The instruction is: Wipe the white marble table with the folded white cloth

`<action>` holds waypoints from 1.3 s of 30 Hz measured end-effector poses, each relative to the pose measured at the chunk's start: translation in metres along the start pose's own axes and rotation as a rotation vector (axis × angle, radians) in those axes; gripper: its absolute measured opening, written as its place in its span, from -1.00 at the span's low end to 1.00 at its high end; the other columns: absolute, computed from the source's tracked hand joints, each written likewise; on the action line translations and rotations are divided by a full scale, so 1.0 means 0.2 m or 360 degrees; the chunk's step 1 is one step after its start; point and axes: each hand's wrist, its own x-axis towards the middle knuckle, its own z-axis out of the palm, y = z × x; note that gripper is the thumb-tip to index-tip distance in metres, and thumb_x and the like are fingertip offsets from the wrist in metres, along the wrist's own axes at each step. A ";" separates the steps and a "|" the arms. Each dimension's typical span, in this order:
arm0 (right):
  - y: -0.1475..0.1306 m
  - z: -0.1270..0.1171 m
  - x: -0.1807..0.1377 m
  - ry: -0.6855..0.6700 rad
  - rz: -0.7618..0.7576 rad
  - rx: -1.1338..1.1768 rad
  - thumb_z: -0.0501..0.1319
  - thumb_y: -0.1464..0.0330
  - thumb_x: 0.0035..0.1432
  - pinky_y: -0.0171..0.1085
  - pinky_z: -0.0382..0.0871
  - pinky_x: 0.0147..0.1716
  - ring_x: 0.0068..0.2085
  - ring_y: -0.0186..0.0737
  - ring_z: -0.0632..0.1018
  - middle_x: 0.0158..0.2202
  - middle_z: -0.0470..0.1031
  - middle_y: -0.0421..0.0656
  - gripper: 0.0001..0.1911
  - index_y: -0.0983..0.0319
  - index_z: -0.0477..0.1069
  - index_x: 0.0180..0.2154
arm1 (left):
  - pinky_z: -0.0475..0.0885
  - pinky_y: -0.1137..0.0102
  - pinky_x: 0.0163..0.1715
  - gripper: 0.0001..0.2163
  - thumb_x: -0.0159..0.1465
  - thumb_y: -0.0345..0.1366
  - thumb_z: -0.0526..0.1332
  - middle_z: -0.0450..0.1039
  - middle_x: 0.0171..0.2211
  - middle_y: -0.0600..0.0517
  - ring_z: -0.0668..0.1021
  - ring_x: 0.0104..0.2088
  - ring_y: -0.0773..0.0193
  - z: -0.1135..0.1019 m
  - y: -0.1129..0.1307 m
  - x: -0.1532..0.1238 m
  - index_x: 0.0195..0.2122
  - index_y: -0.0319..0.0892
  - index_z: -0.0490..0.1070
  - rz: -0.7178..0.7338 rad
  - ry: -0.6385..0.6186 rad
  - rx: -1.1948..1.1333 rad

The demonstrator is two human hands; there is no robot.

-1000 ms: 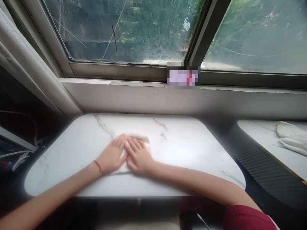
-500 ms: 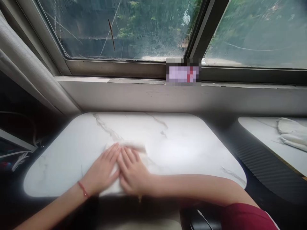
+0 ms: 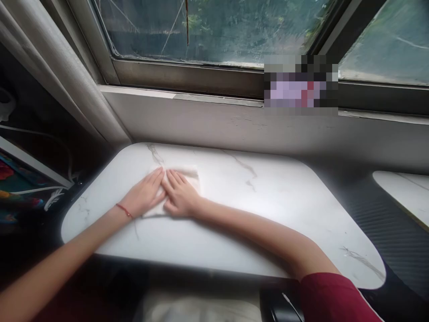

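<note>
Both my hands lie flat, side by side, on a white cloth [image 3: 191, 175] spread on a white marble-patterned table [image 3: 275, 210]. My left hand [image 3: 144, 196], with a red string at the wrist, presses the cloth's left part with fingers stretched out. My right hand [image 3: 179, 195] lies beside it, fingers also extended, touching the left hand's fingertips. Most of the cloth is hidden under the hands; only its far right corner and a near edge show.
A window sill [image 3: 234, 125] and window frame [image 3: 187, 80] run behind the table. A curtain [image 3: 60, 76] hangs at the left. Colourful items and cords [image 3: 20, 188] sit at the far left. A second white tabletop [image 3: 405, 192] is at the right.
Both hands, flat on the cloth, have slid it from the near middle toward the table's far left part. The view has shifted, so the gloves on the right tabletop are out of sight.
</note>
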 end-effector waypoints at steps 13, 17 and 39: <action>0.27 0.22 0.57 0.0018 0.0176 -0.0073 0.08 0.29 0.29 0.13 -0.02 0.40 0.42 0.24 0.15 0.38 0.16 0.30 -0.36 0.53 0.17 0.30 | 0.00 0.07 0.44 -0.41 0.39 -0.25 -0.12 0.02 0.43 -0.34 0.08 0.46 -0.02 0.12 -0.49 0.36 0.38 -0.52 0.02 -0.0338 -0.0149 -0.0200; 0.32 0.26 0.70 -0.0013 0.0175 -0.0074 0.07 0.29 0.34 0.04 -0.02 0.41 0.42 0.17 0.17 0.39 0.16 0.26 -0.38 0.51 0.18 0.31 | 0.01 0.06 0.43 -0.42 0.38 -0.26 -0.08 0.05 0.42 -0.33 0.10 0.45 -0.03 0.16 -0.62 0.40 0.37 -0.48 0.05 -0.0382 -0.0074 -0.0268; 0.18 0.36 0.94 0.0037 0.0276 -0.0008 -0.01 0.39 0.39 0.05 0.03 0.40 0.41 0.10 0.22 0.38 0.20 0.18 -0.47 0.46 0.24 0.31 | 0.10 0.13 0.40 -0.48 0.42 -0.27 -0.15 0.19 0.36 -0.32 0.24 0.39 0.03 0.10 -0.83 0.31 0.32 -0.49 0.14 -0.0439 -0.0021 -0.0142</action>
